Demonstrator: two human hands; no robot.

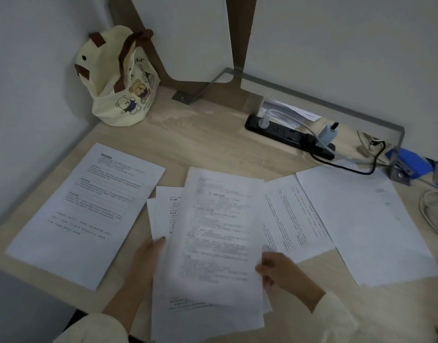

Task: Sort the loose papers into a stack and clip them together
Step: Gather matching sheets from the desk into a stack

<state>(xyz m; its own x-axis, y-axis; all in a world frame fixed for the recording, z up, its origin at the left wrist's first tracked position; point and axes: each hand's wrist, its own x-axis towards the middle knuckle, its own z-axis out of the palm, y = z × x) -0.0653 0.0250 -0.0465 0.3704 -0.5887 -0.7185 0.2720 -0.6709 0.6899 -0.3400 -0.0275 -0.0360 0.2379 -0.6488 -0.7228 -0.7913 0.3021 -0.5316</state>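
A loose bundle of printed papers (213, 233) is fanned out in front of me over the wooden desk (203, 142). My left hand (145, 263) grips its left edge, thumb on top. My right hand (279, 271) pinches the right edge of the top sheet. A single printed sheet (89, 209) lies flat at the left. Another printed sheet (294, 216) lies turned sideways just right of the bundle, and a nearly blank sheet (366, 219) lies further right. A blue stapler-like object (408, 164) sits at the far right.
A cream bear-print tote bag (119, 80) stands in the back left corner. A black power strip (287, 136) with plugs and cables lies along the back under a metal rail (324, 100). White cables (433, 214) coil at the right edge.
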